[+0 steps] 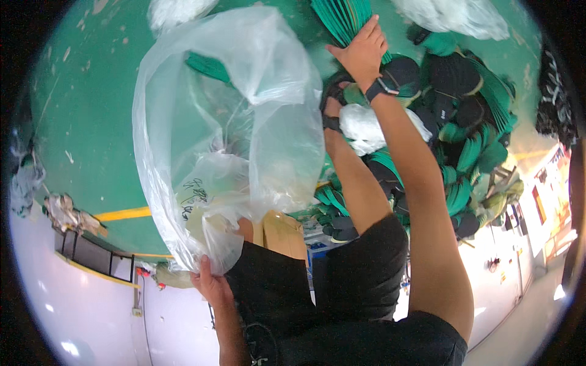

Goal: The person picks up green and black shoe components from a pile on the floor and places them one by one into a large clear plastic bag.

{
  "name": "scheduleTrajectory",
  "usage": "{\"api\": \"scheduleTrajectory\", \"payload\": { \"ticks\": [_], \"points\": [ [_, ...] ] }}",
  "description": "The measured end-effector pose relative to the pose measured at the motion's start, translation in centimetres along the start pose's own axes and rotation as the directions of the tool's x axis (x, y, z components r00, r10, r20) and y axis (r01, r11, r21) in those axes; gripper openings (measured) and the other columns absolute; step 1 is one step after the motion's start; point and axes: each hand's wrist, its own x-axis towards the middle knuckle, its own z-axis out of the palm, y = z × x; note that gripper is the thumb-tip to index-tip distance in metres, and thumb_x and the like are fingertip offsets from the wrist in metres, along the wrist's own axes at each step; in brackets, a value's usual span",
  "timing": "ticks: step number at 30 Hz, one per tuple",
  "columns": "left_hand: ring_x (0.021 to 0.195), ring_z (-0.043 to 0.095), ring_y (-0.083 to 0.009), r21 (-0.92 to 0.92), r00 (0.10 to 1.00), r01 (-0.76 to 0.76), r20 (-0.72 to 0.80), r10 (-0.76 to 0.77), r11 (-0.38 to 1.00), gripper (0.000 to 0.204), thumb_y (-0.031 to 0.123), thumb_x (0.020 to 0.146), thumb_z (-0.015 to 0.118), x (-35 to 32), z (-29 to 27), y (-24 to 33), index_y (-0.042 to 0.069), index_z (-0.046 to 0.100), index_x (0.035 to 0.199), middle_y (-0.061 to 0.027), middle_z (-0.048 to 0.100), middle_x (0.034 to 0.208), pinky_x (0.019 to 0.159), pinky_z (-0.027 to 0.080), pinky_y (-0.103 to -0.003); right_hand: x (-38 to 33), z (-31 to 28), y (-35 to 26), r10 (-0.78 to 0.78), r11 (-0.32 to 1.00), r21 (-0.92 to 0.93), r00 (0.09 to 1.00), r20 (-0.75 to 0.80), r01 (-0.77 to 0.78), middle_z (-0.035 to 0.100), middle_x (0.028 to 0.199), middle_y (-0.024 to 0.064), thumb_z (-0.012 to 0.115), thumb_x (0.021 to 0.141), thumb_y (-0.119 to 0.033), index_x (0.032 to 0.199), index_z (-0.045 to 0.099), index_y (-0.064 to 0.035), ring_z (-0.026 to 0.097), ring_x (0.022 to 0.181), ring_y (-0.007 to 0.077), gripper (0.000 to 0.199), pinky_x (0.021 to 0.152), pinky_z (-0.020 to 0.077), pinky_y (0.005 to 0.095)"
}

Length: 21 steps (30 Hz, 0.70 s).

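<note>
Green floor (79, 152), scuffed, crossed at left by a yellow line (122, 214); pale walls curve up along the lower rim. Clear plastic bag (284, 122) stands propped left of centre, in front of the person's legs, mouth gaping wide, dark handwriting on its lower wall. Bag reads as very light, limp and slippery, thin enough to stretch or tear if yanked; best held by a gathered fold of the rim. Left hand (213, 288) does that: nearly closed, thumb up, film pinched at the near lower edge. Green pleated stack (342, 21) lies at the top edge, its far end cut off by the frame. Many thin layers, probably bendy and inclined to fan or slide apart; I would take it across the narrowed end, squeezing all layers together. Right hand (365, 53), dark watch (381, 89) at the wrist, lies over that near end, thumb spread wide from the fingers, touching the stack; whether it bears any weight, cannot tell. 1 more green piece (209, 67) shows within the bag's outline, inside or behind unclear. Right of the legs, a heap of green and black pieces (458, 74), with a crumpled white bundle (366, 128) just beside.
</note>
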Motion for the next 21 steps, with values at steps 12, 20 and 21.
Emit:
{"api": "scheduleTrajectory", "payload": {
  "ticks": [12,20,21],
  "points": [
    [0.113,0.05,-0.0243,-0.007,0.996,-0.086,-0.001,0.086,0.996,0.037,0.023,0.09,0.055,-3.3,-3.8,5.1,0.004,0.051,0.122,-0.011,0.05,0.123,0.087,0.048,-0.039,-8.1,-21.7,-5.6,0.039,0.709,0.655,0.942,0.334,-0.262,0.032,0.134,0.0296,0.081,0.056,-0.033,0.14,0.014,0.0075,0.034,0.126,0.0408,0.116,0.104,0.0292,0.0425],
    [0.106,0.053,-0.0224,-0.128,0.884,-0.114,0.439,0.159,0.985,0.043,0.009,0.086,0.06,-4.5,-2.5,6.3,0.003,0.046,0.126,-0.0132,0.05,0.123,0.089,0.047,-0.034,-15.4,-27.7,-18.3,-0.233,0.893,0.361,0.411,0.881,-0.269,0.059,0.095,0.0273,0.074,0.054,-0.04,0.116,0.045,0.0096,0.057,0.094,0.0434,0.084,0.079,0.0473,0.0479],
    [0.107,0.053,-0.0225,-0.11,0.883,-0.14,0.435,0.174,0.984,0.047,0.005,0.084,0.061,-4.6,-3.5,5.7,0.002,0.044,0.128,-0.0134,0.05,0.124,0.09,0.046,-0.034,-16.0,-26.1,-19.9,-0.243,0.913,0.338,0.363,0.899,-0.227,0.059,0.092,0.027,0.075,0.054,-0.04,0.11,0.048,0.0084,0.058,0.088,0.0437,0.078,0.077,0.0475,0.0473]
  ]
}}
